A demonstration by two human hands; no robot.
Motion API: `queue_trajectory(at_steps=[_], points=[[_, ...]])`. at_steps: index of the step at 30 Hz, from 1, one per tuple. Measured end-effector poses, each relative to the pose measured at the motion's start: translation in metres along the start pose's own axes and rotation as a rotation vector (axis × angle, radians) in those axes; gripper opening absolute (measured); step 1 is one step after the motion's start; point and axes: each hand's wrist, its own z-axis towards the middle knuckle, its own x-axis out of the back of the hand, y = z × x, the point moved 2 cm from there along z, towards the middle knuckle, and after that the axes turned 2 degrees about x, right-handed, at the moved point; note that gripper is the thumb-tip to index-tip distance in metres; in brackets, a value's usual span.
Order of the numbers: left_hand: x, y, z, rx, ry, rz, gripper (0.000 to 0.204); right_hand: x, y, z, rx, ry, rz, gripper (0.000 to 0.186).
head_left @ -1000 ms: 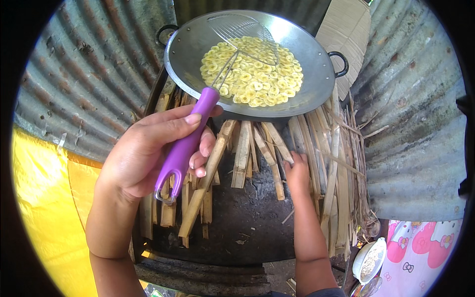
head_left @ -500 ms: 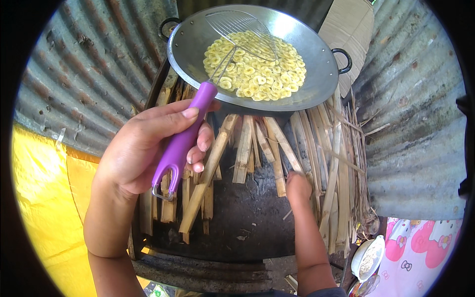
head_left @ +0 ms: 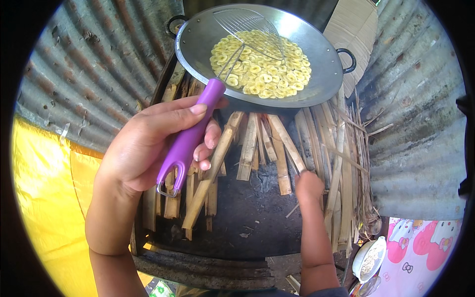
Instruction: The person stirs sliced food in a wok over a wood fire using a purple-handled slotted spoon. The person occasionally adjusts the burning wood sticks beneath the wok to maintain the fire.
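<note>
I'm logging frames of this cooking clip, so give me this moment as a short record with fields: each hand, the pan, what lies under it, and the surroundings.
left hand: grips the purple handle of a wire skimmer, its mesh end over the pan
right hand: down among the wood sticks, touching them
pan: round metal wok with two loop handles, holding pale yellow slices
under the pan: split sticks fanned out on a dark hearth
surroundings: corrugated metal sheets, yellow cloth at left

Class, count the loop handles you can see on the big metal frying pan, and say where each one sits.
2. One black loop handle is on the pan's upper-left rim; the other black loop handle is on its right rim. None seems hidden.
</note>
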Motion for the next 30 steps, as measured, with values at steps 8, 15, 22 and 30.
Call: queue_trajectory(at_steps=[8,15,22,30], points=[[0.003,0.003,-0.005,-0.01,-0.007,-0.032,0.035,0.049,0.004,-0.056,0.063,-0.128,0.365,0.022],[0.003,-0.001,-0.003,-0.015,-0.008,0.021,0.033,0.029,-0.048,0.004,0.135,-0.068,0.291,0.026],[0.005,-0.003,0.01,0.039,0.027,0.024,0.026,0.011,-0.1,0.071,0.058,0.221,0.296,0.025],[0.013,0.006,0.018,0.07,0.017,0.006,0.025,-0.001,-0.076,0.008,0.183,0.15,0.335,0.026]])
